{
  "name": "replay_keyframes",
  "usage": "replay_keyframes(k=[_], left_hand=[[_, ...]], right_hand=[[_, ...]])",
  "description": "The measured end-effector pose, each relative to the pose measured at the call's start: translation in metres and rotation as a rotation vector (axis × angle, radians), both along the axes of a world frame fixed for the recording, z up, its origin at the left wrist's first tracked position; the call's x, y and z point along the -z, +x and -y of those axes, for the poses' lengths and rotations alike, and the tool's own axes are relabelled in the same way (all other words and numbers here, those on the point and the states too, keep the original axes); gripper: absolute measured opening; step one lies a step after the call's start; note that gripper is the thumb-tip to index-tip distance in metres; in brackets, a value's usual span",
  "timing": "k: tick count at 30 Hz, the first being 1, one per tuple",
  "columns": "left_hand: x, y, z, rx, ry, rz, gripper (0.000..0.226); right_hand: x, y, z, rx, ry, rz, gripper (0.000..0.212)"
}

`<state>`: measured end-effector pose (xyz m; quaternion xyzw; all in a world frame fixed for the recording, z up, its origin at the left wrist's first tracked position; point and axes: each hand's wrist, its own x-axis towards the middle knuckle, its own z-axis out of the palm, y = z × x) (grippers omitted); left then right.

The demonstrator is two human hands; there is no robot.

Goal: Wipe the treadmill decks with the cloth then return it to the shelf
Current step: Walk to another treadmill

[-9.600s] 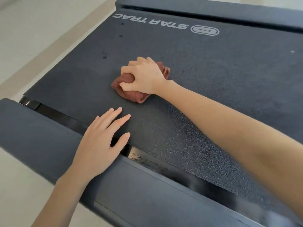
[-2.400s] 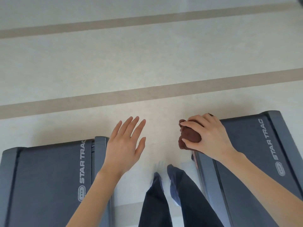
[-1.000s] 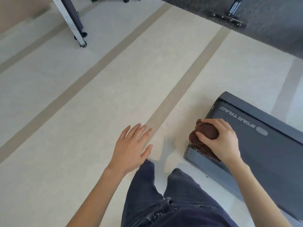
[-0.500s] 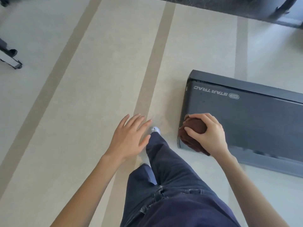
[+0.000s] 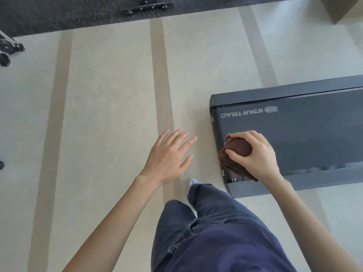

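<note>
The brown cloth is bunched into a ball in the right hand — fingers curled over the top, thumb clamped against the near side, a loose fold hanging below the palm. It sits over the end corner of the dark treadmill deck, close to the STAR TRAC lettering; whether it touches the belt I cannot tell. The right forearm runs in from the lower right.

The left hand holds nothing: palm down, fingers straight and slightly spread, out over the pale floor with its tan stripes, apart from the deck. Its arm reaches in from the lower left.

Between the arms, dark blue jeans and the toe of a light shoe near the deck's corner. On the far side — a dark speckled mat; at the left edge, a wheeled frame.
</note>
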<state>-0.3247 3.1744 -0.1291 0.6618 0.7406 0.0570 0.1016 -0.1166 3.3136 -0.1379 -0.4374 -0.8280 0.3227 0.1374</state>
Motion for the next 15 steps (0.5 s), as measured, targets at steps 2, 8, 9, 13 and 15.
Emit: replay_keyframes(k=[2, 8, 9, 13, 15], left_hand=[[0.002, -0.018, -0.02, 0.041, -0.001, 0.012, 0.048], [0.017, -0.084, -0.069, 0.199, -0.036, 0.039, 0.048], [0.018, -0.096, -0.078, 0.23, -0.032, 0.046, 0.048], [0.018, -0.157, -0.114, 0.364, 0.0, 0.061, 0.048], [0.014, -0.193, -0.131, 0.433, 0.016, 0.054, 0.048]], right_hand=[[-0.003, -0.014, -0.012, 0.029, 0.011, 0.01, 0.034], [0.001, -0.061, -0.026, 0.166, 0.016, 0.037, 0.036], [0.004, -0.07, -0.027, 0.205, 0.015, 0.039, 0.035], [0.01, -0.122, -0.034, 0.359, 0.024, 0.02, 0.033], [0.004, -0.153, -0.035, 0.456, 0.028, -0.017, 0.031]])
